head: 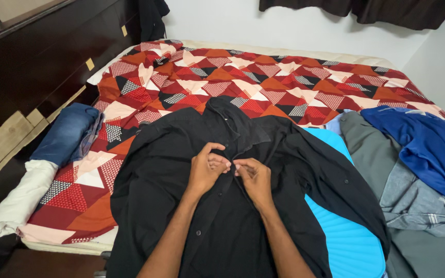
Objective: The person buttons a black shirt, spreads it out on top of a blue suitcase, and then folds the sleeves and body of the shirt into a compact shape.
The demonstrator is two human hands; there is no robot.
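Fingers: both hands, left hand (205,167) and right hand (253,177), pinching black shirt (155,185) placket, frame centre.
Risk: button likely slipping out; loose fabric bunching.

Matt black cloth shirt (222,221), prob. cotton

The black shirt (222,216) is cut off by the lower edge of the picture, so its hem is not seen. It hides most of the turquoise mat (346,242) lying under it. The fingertips of the left hand (207,170) and the right hand (253,177) meet at the shirt's front placket, and what they pinch there is too small to tell. Right of the shirt, the grey garment (413,206) and the blue garment (428,149) run past the picture's edge.
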